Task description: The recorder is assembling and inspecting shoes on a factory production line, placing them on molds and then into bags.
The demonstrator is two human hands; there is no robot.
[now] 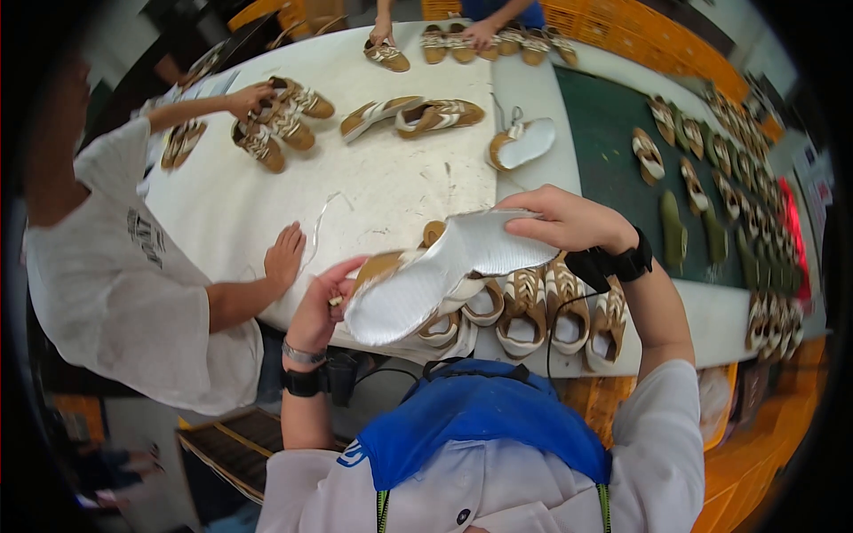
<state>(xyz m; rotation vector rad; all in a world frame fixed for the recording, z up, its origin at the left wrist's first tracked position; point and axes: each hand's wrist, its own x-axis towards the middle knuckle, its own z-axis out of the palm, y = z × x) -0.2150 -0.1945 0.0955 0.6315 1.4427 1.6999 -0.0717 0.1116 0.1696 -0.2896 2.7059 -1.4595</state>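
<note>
A tan and white shoe (404, 298) is held up over the near edge of the table, its shiny silver-white, ribbed underside turned toward me. My left hand (323, 298) is closed on its left end, with most of the fingers hidden behind it. My right hand (564, 218) grips the other end, thumb and fingers along the silver edge. Just below the held shoe, several laced tan and white shoes (522, 311) stand in a row. Farther off, another shoe (524, 145) lies with its pale underside showing.
At left, a person in a white shirt (147, 258) rests one hand on the white table (267, 200) and touches a cluster of shoes (284, 124). Other hands (481, 35) handle shoes at the far edge. A dark green mat (613, 160) at right bears more shoes. Orange crates (613, 27) stand beyond.
</note>
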